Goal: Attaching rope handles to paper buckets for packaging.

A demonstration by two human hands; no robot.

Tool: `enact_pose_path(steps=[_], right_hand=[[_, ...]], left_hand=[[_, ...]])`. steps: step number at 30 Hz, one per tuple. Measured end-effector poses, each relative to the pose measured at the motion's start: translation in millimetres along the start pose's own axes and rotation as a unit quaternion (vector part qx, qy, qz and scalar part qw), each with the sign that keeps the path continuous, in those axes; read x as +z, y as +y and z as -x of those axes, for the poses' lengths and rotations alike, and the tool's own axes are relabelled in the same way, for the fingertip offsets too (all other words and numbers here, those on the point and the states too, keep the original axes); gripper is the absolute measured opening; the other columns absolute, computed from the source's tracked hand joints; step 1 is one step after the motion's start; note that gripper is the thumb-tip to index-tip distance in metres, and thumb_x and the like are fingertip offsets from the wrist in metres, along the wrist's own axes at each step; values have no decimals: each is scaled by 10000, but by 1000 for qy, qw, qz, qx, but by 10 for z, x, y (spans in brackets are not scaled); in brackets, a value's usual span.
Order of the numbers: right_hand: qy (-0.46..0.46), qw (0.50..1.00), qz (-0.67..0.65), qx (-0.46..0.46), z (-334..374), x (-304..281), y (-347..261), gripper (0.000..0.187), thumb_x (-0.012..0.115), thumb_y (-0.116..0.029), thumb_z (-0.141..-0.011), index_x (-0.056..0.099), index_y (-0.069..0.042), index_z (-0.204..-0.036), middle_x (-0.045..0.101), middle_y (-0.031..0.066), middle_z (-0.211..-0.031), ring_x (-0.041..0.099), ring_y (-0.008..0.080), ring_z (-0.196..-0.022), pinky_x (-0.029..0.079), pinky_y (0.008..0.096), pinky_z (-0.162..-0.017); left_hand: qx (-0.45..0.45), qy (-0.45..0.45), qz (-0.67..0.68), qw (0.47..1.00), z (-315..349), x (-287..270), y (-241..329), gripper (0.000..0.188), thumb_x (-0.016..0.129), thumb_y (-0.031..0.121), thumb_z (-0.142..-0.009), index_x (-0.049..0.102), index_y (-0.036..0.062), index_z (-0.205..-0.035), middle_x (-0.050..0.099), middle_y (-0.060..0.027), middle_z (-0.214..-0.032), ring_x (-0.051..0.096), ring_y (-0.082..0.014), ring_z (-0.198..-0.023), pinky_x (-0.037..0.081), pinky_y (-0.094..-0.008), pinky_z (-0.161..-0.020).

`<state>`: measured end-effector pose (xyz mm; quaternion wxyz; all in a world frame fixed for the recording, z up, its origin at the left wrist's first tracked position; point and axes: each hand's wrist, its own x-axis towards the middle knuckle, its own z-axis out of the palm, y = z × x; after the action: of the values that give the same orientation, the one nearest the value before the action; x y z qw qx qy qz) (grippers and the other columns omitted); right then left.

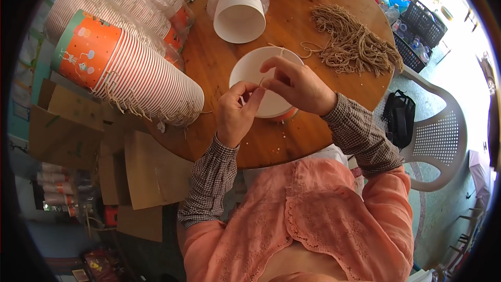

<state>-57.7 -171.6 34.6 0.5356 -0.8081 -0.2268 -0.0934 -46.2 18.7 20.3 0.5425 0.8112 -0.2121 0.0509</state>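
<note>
Before me on the round wooden table stands a paper bucket (241, 68), white inside and orange outside. Over its opening my left hand (236, 109) and my right hand (297, 84) meet, both closed in a pinch. Between their fingertips shows a short bit of thin tan cord (262, 80). More cord crosses the bucket's far rim, behind my right hand. A loose heap of tan cords (352, 39) lies at the far right. On the left leans a long nested stack of orange buckets (151, 73) with cord loops hanging from their sides.
Another white-lined bucket stack (240, 16) in clear plastic lies farther back. Wrapped stacks (102, 5) crowd the far left. Open cardboard boxes (151, 169) sit below the table's left edge. A grey plastic chair (443, 141) with a black bag (400, 117) stands at the right.
</note>
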Motion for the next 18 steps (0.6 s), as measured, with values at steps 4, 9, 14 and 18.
enact_pose_path(steps=[4,9,14,18], right_hand=[[24,991,-131,20,-64,21,92,198,637,-121,-875,545,-49,-1035,448,-57,-633,430,17,-565,343,195,-502],[257,916,-305,40,-184,-209,227,222,681,-80,-820,584,-58,-1018,536,-49,-686,439,20,-551,350,180,-471],[302,887,-347,37,-164,-429,594,225,661,-50,-841,563,-42,-1043,516,-51,-686,409,17,-528,320,181,-450],[348,881,-316,56,-58,-461,804,170,644,-76,-866,568,-39,-1013,513,-45,-677,399,26,-516,313,188,-446]], left_hand=[[145,8,-73,987,31,41,-34,106,674,110,-839,641,10,-850,639,-38,-781,564,-111,-706,437,-249,-661],[142,11,-113,983,204,16,-55,74,666,87,-800,606,49,-783,644,-49,-788,605,-196,-775,413,-324,-818],[183,6,-117,976,201,73,-124,82,668,108,-784,590,88,-768,644,-16,-788,616,-189,-805,361,-378,-924],[209,2,-155,965,127,96,-111,97,686,124,-809,605,70,-806,654,-22,-816,623,-186,-832,377,-386,-924]])
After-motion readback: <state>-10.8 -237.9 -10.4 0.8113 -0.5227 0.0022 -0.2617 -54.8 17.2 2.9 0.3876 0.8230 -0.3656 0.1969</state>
